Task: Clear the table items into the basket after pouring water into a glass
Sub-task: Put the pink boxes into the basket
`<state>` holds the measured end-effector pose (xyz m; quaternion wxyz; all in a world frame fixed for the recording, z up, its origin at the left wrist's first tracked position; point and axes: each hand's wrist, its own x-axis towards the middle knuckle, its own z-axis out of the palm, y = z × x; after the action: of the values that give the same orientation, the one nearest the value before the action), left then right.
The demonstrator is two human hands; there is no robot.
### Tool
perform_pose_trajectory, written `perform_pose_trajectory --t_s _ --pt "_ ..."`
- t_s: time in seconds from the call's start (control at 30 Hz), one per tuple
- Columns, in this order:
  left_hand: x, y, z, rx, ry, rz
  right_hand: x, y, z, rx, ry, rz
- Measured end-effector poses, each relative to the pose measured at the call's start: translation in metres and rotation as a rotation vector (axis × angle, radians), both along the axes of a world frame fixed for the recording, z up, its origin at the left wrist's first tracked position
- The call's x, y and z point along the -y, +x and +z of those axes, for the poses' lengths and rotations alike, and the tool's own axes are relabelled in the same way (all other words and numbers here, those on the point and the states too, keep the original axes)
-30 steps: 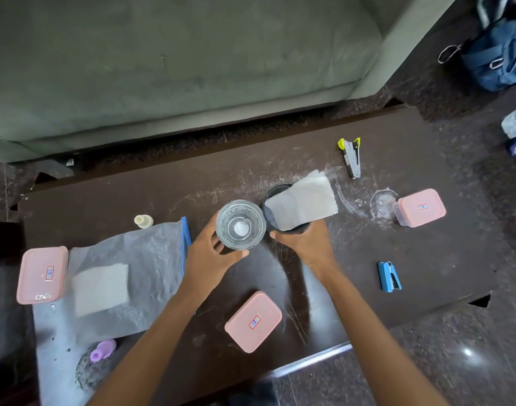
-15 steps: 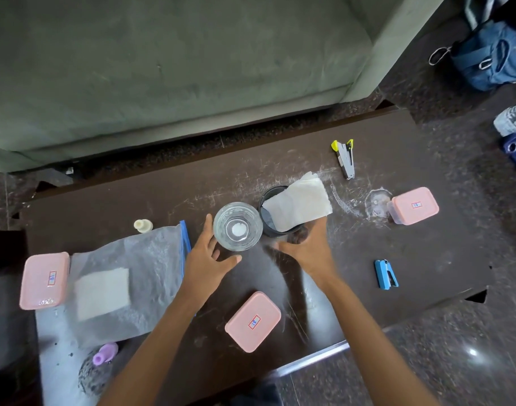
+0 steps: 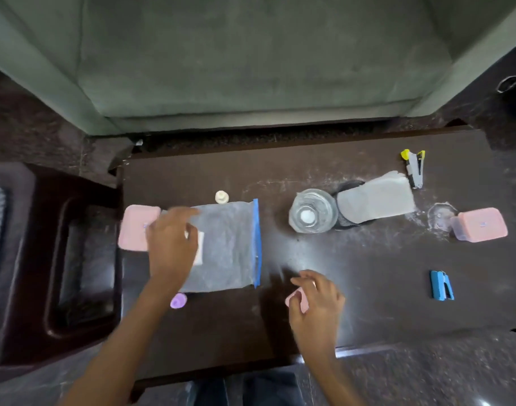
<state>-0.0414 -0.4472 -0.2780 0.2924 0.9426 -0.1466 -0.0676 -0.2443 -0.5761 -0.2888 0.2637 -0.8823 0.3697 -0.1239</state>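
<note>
A clear glass [image 3: 313, 212] stands mid-table beside a black cup [image 3: 346, 187] draped with a white cloth [image 3: 377, 200]. My left hand [image 3: 171, 244] is spread open over a clear zip bag [image 3: 230, 244] with a blue seal, next to a pink lidded box [image 3: 133, 227] at the table's left end. My right hand [image 3: 318, 306] curls around a second pink box [image 3: 294, 300] near the front edge and mostly hides it. A third pink box [image 3: 482, 224] sits at the right. The dark brown basket [image 3: 39, 230] stands left of the table.
On the dark table [image 3: 368, 259] lie a yellow-tipped stapler [image 3: 415, 168], a blue stapler [image 3: 440, 285], a purple cap [image 3: 178, 300], a cream cap [image 3: 221, 197] and a small clear dish [image 3: 440, 213]. A green sofa [image 3: 250, 54] lies beyond the table.
Both hands left the glass and the black cup. My left hand swung left over the zip bag; my right hand dropped back onto the front pink box. The view shifted left, revealing the basket.
</note>
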Motion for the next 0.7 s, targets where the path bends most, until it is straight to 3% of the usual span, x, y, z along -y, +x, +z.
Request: perform_pose_trajectory --t_s 0.07,0.13,0.27,0.5,0.6,0.7 --pt "-0.034 0.024 0.001 0.005 0.245 0.019 -0.013 0.004 -0.001 -0.036 -0.057 0.055" --pt "-0.062 0.044 -0.002 -0.102 0.457 -0.022 -0.022 0.007 -0.002 -0.117 -0.096 0.075" --pt "-0.084 0.065 -0.013 -0.237 0.727 -0.282 -0.028 0.009 -0.009 -0.41 -0.147 0.065" --pt "-0.09 0.071 -0.015 -0.182 0.714 -0.333 -0.017 -0.006 -0.015 -0.796 0.026 0.021" --pt "-0.096 0.072 -0.009 -0.217 0.706 -0.333 -0.011 -0.013 -0.014 -0.805 0.11 0.042" --pt "-0.099 0.071 0.005 -0.206 0.672 -0.264 -0.008 -0.015 -0.007 -0.713 0.039 0.033"
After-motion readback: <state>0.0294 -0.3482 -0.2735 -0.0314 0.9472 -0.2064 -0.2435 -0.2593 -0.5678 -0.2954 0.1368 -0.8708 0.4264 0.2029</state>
